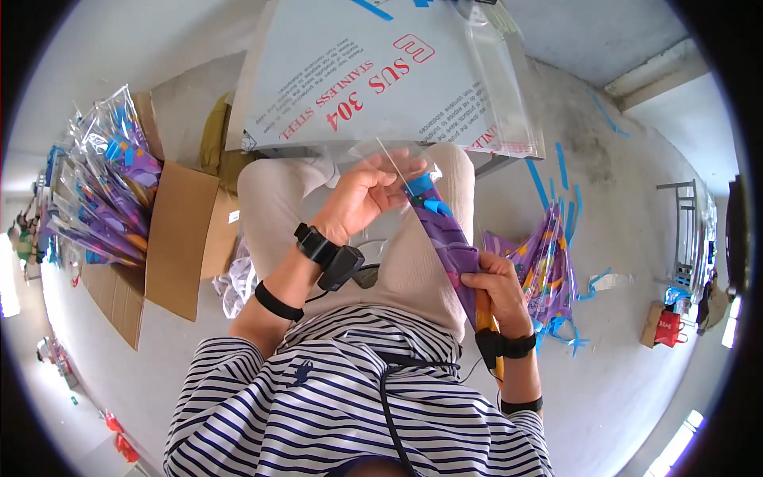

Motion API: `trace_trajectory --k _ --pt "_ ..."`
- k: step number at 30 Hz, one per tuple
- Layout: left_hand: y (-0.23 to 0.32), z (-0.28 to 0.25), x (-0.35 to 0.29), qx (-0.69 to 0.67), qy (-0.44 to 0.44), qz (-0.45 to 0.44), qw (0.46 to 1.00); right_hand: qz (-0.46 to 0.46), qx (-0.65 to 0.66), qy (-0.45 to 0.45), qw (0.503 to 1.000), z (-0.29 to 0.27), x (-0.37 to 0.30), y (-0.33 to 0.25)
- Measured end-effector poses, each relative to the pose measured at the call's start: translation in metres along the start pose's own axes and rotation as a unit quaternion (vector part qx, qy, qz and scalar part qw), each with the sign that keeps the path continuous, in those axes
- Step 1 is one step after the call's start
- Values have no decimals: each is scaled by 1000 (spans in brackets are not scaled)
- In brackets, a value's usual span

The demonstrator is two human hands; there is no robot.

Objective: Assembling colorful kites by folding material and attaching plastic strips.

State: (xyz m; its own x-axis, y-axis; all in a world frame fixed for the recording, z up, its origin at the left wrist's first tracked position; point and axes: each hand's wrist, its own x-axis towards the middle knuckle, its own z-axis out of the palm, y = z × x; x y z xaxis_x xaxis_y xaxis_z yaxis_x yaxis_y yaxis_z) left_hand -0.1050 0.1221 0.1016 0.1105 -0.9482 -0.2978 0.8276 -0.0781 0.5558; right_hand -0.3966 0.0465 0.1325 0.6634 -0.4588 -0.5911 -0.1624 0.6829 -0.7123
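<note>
A long, narrow folded bundle of purple printed material (450, 242) slants across my lap, with blue pieces at its upper end and orange toward its lower end. My right hand (497, 290) is closed around its lower part, thumb on top. At the upper end, my left hand (373, 189) has its thumb and fingers on a clear plastic sleeve (367, 151). The blue tip of the bundle lies against that film; how far it reaches inside is hard to see.
To the left, an open cardboard box (183, 238) holds several purple bundles in clear sleeves (107, 191). Ahead stands a table covered in printed protective film (318, 71). More purple bundles (548, 258) lie on the floor at right among blue strips (563, 165).
</note>
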Motion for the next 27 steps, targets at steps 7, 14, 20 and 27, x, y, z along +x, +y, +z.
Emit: trace_trajectory --k 7,14,20,27 --pt "-13 7 -1 -35 -14 -3 999 6 -15 2 1000 13 4 -3" --pt "-30 4 -1 23 73 -2 997 4 -72 -9 997 6 14 14" --pt "-37 4 -3 39 105 10 994 -35 -173 29 984 8 17 22" --pt "-38 -1 -3 -66 23 -19 997 -59 -188 87 977 3 19 29"
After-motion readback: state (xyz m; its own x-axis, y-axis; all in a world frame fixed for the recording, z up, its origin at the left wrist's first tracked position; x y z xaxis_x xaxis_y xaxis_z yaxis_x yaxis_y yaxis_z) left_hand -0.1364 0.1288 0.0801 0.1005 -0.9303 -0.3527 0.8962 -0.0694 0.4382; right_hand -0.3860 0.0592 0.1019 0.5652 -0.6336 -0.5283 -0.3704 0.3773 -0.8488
